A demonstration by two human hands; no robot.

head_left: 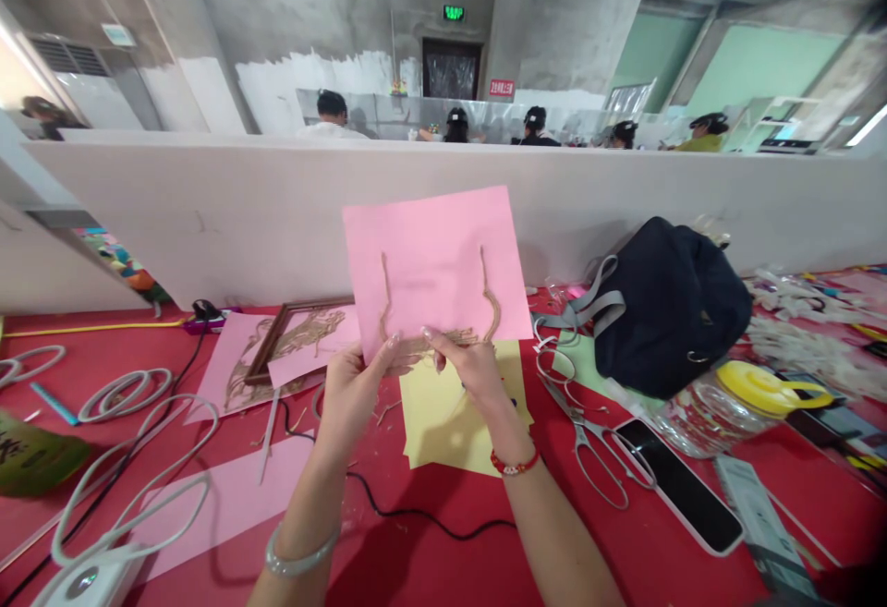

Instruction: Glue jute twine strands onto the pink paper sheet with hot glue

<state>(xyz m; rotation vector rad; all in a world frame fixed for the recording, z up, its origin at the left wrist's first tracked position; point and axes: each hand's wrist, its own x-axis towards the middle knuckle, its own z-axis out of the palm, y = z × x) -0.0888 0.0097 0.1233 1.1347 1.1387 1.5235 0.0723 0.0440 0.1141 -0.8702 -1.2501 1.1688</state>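
Note:
A sheet of pink paper (436, 265) is held up above the table, tilted toward me. Tan twine (493, 311) lies on it in two upright lines, with several strands along the lower edge. My left hand (364, 385) pinches the bottom edge left of centre, thumb on the front. Close beside it, my right hand (467, 367) grips the same edge, thumb on the strands; the fingers behind the sheet are mostly hidden. Yellow paper sheets (443, 431) lie on the table below.
On the left are a wooden frame (267, 348), pink paper with twine figures, white cables (139, 394) and a power strip (93, 579). On the right are scissors (589, 441), a phone (679, 487), a yellow-lidded jar (735, 404) and a dark bag (669, 307). Beyond the partition (242, 219) sit several people.

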